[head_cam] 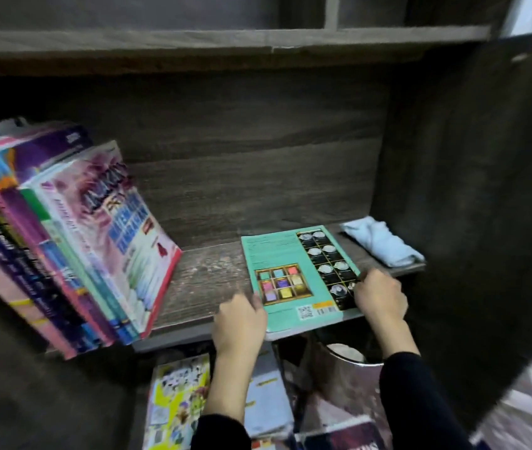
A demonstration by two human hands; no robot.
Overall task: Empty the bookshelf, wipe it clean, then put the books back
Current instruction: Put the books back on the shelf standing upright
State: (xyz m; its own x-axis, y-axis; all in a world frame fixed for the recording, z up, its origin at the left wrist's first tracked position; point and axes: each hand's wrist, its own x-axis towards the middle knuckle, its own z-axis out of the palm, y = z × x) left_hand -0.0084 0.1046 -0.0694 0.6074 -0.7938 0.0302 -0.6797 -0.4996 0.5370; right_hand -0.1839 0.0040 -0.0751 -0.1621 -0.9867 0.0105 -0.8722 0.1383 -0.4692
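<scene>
**Teal book held flat at the shelf front, gripped on both side edges**

Nearest the camera, loose books (pixel 177 401) lie on the floor below the shelf, beside a metal bin (pixel 345 368). They are judged to be stock set out during emptying.

Above them, the left hand (pixel 240 323) grips the near left edge of a teal book (pixel 290 271). The right hand (pixel 379 298) grips its right edge. The fingers of both hands are curled onto the cover. This two-sided hold keeps the book square and supports its near end, which overhangs the front lip of the shelf (pixel 206 287).

The book lies flat on the right half of the shelf board. Whether it is going in or coming out cannot be told.

On the left, a row of books (pixel 73 241) stands at a slant; nothing props its free end.

At the far right rear, a folded blue cloth (pixel 381 243) lies just beside the book's far corner. It is probably parked there within reach for wiping.
</scene>
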